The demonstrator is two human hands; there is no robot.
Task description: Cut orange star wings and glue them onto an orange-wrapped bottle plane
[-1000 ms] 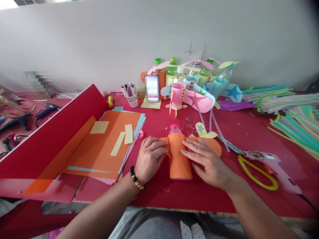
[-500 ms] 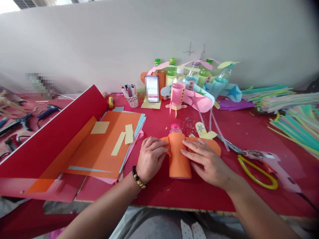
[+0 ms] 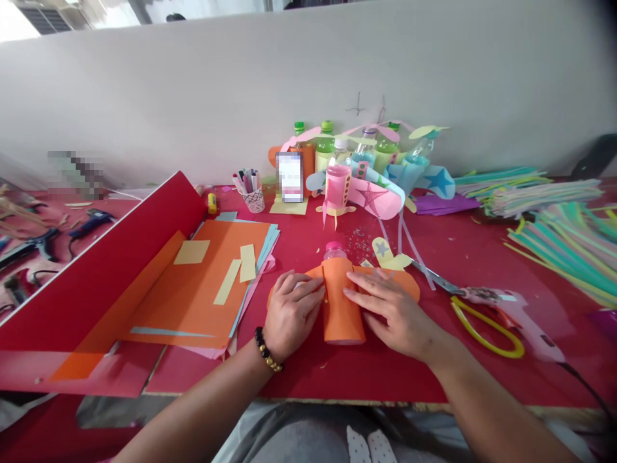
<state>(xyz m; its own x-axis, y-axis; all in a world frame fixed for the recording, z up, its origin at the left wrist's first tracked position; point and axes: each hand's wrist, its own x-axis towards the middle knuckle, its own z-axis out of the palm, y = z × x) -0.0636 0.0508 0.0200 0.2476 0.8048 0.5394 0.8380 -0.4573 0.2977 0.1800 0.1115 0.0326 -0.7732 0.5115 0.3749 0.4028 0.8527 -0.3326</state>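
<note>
An orange paper-wrapped bottle [image 3: 342, 308] with a pink cap lies on the red table, cap pointing away from me. Orange paper wings [image 3: 407, 283] stick out on both sides of it. My left hand [image 3: 295, 308] rests over the left wing, fingertips against the bottle's left side, the fingers bent but not gripping. On the right wing lies my right hand [image 3: 393, 308], its fingers spread and their tips touching the bottle's right side. A yellow paper piece with a grey star [image 3: 382, 249] lies just beyond the right wing.
Orange and blue sheets [image 3: 193, 296] with yellow strips lie left, beside a red board [image 3: 120, 257]. Scissors [image 3: 486, 331] and a pink glue gun [image 3: 530, 328] lie right. Behind stand decorated bottles [image 3: 338, 186], a phone [image 3: 290, 177] and a pen cup [image 3: 254, 200]. Paper strips [image 3: 573, 244] lie far right.
The camera view has shifted slightly, so the scene sits a little further left. More of the left wing shows past my left hand. Both hands keep nearly the same pose on the bottle.
</note>
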